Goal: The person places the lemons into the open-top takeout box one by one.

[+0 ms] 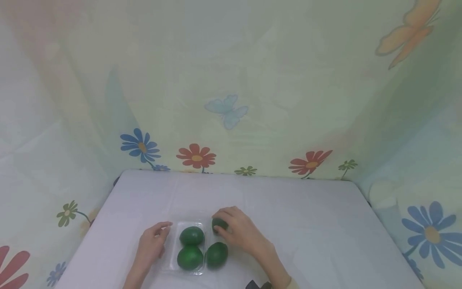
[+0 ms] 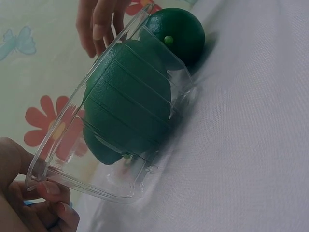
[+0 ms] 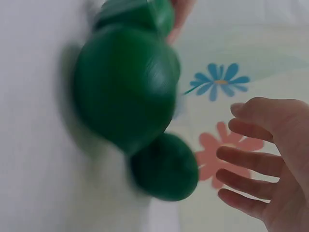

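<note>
A clear plastic container (image 1: 173, 263) holds two glossy green fruits, a far one (image 1: 191, 236) and a near one (image 1: 190, 257), which look like limes. My left hand (image 1: 153, 243) is at the container's left side; in the left wrist view its thumb and fingers pinch the rim (image 2: 37, 176) at a corner. Right of the container lies a third green fruit (image 1: 217, 255). Beyond that one is a fourth fruit (image 1: 219, 223), with my right hand (image 1: 240, 228) reaching around it. In the right wrist view the right fingers (image 3: 251, 162) are spread, apart from the small-looking fruit (image 3: 164, 166).
The white-covered table (image 1: 306, 233) extends to both sides and behind the container. A curtain (image 1: 274, 100) printed with flowers and butterflies hangs along its back and sides. A small dark object (image 1: 252, 285) shows at the bottom edge of the head view.
</note>
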Demonstrator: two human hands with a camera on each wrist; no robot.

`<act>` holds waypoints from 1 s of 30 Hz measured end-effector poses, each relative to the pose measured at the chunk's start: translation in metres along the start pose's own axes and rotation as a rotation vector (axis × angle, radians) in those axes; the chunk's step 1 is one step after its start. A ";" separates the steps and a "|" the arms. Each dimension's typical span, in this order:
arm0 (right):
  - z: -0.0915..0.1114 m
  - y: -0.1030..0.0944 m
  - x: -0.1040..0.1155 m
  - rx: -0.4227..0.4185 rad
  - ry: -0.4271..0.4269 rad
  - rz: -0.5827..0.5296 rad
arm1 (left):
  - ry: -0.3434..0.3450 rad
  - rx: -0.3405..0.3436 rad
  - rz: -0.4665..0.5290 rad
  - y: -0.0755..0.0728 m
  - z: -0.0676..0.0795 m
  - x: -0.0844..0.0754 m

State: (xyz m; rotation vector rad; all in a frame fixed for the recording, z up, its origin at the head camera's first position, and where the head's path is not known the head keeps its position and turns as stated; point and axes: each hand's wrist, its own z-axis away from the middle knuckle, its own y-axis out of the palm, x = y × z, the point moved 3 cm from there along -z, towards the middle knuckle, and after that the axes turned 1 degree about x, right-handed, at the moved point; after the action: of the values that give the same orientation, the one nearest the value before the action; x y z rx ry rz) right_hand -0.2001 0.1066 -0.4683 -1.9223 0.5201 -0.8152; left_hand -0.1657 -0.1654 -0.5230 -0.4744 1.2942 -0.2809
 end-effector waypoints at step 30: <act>-0.023 0.059 -0.032 0.211 0.163 -0.004 | -0.014 -0.011 0.031 0.003 -0.003 0.005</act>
State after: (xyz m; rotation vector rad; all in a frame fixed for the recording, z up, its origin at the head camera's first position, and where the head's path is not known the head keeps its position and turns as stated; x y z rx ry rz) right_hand -0.2393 0.0863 -0.5240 -1.6727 0.5068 -0.9944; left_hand -0.1676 -0.1653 -0.5294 -0.4644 1.2887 -0.2437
